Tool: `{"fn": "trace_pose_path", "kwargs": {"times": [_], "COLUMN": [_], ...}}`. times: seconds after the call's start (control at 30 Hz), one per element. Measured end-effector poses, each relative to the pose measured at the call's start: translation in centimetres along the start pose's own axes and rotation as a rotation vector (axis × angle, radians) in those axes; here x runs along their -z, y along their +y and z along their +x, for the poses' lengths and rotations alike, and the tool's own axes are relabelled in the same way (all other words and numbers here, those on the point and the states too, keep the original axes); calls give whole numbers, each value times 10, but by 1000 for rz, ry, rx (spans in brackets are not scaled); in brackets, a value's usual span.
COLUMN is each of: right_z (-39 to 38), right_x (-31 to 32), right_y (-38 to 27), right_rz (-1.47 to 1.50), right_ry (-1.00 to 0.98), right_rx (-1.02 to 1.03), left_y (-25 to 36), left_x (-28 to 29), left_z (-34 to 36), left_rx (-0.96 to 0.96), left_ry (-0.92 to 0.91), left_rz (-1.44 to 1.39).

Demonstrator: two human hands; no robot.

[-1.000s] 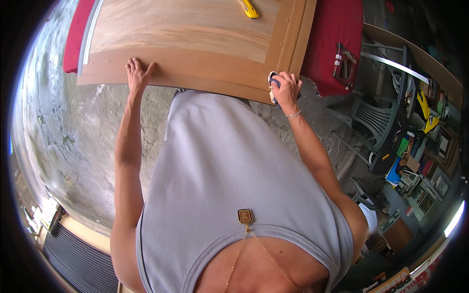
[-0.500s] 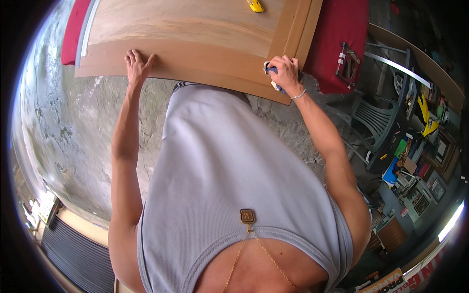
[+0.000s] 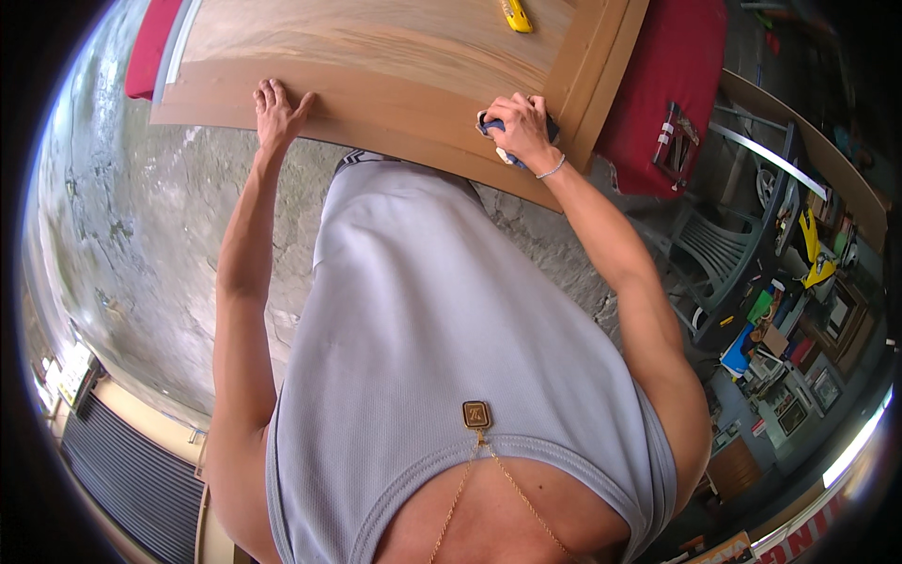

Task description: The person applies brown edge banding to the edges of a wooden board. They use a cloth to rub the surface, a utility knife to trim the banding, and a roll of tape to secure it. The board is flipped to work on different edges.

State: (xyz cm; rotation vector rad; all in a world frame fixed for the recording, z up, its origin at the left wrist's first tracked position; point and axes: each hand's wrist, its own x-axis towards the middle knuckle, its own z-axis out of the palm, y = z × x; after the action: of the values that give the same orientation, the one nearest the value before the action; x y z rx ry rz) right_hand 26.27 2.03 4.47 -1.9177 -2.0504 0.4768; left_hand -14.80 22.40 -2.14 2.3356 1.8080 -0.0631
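Note:
A large wooden panel (image 3: 395, 103) with a brown border strip around a paler wood-grain middle lies before me. My left hand (image 3: 277, 113) rests on the near border at the left, fingers spread and flat. Near the right end of that same border, my right hand (image 3: 522, 124) is closed around a bunched blue and white cloth (image 3: 512, 158), pressing it on the surface. Part of the cloth is hidden under my fingers. Farther back on the panel lies a yellow utility knife (image 3: 516, 15), apart from both hands.
Red cloth (image 3: 662, 89) covers the support beneath the panel, with a metal clamp (image 3: 673, 146) on its right side. A dark plastic chair (image 3: 719, 240) stands on the right, near shelves crowded with tools and boxes. Rough concrete floor (image 3: 160, 254) stretches to the left.
My right hand has slid left along the near border with the cloth. The left hand stays flat on the border, and the whole view has shifted slightly.

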Motion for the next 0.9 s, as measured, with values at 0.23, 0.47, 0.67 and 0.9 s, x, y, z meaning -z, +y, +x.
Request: {"fn": "trace_pose_path", "kwargs": {"times": [0.23, 0.47, 0.67, 0.9], "right_z": [16, 44, 72, 100], "right_x": [-5, -21, -34, -43], "right_y": [-12, -32, -53, -69], "right_rz": [16, 48, 58, 79], "right_ry": [-20, -9, -5, -33], "right_rx": [22, 69, 117, 156], "left_y": [4, 7, 11, 9], "left_x": [0, 0, 8, 52], "left_z": [-2, -4, -7, -4], "left_rx": [5, 18, 38, -63], "left_ry": [19, 50, 12, -205], "left_rz": [25, -1, -47, 32]}}
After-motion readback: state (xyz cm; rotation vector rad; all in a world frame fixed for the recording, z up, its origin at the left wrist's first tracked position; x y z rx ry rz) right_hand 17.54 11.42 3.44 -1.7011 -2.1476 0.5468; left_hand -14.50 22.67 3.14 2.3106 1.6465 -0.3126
